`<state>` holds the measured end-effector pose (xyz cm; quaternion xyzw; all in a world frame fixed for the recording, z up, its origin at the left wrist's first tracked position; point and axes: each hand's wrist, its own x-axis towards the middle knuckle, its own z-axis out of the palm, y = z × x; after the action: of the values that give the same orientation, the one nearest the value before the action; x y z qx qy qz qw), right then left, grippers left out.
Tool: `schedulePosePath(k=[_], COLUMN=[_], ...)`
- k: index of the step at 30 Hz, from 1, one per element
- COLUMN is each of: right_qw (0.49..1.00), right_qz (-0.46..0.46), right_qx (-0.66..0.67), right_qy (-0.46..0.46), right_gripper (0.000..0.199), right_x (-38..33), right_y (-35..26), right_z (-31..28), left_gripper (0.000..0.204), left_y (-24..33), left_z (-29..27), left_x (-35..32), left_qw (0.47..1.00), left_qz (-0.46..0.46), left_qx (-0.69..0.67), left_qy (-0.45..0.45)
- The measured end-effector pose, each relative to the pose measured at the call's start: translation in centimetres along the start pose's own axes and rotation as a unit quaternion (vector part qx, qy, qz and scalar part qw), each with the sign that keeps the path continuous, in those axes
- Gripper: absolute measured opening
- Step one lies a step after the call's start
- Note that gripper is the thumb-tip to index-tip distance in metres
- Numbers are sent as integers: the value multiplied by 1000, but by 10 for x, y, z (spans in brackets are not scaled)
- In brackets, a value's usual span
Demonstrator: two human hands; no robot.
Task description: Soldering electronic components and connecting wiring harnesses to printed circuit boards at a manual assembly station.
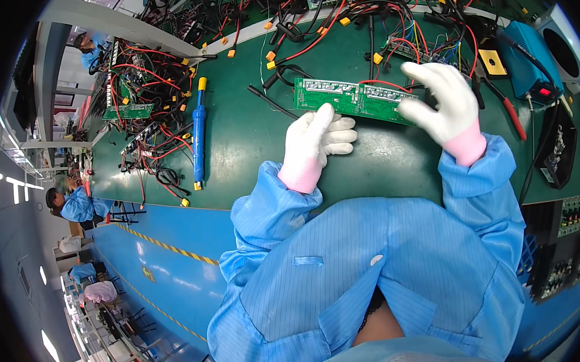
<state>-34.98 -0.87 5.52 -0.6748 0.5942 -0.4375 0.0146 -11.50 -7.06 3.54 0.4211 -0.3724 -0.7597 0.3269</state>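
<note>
A long green circuit board (360, 100) with silvery strips along its far edge lies crosswise before me over the green bench. My left hand (316, 139), in a white glove with a pink cuff, is at its near edge. The left thumb overlaps that edge, while the other fingers stretch to the right below the board, holding nothing visible. At the board's right end is my gloved right hand (444, 104), open, with thumb and fingers well apart. Its thumb overlaps the board's corner; whether it presses on it I cannot tell. Red and black leads run behind the board.
A blue pen-shaped tool (198, 135) lies left of my hands, beside a heap of wired boards (143, 86). More wired boards line the far side. At right are a teal powered box (526, 59), a yellow sponge (492, 62), a red-handled tool (514, 118) and a black tray (557, 147).
</note>
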Motion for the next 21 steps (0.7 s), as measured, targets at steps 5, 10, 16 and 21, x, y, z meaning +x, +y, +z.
schedulePosePath(k=[5,10,16,21], right_qw=[996,995,989,990], right_qz=[-15,35,71,57], right_qx=[-47,16,86,96], right_qy=[-71,-90,-94,-90], right_gripper=[73,79,78,76], right_x=[-3,-9,-12,-13], right_y=[-3,7,11,16], right_z=[10,13,10,13], left_gripper=[45,40,34,33], left_y=[1,5,9,9], left_z=[3,17,34,38], left_x=[3,-1,-9,-11], left_qw=[1000,996,983,970], left_qz=[15,69,134,173], left_qx=[1,33,101,153], left_qy=[13,35,70,70])
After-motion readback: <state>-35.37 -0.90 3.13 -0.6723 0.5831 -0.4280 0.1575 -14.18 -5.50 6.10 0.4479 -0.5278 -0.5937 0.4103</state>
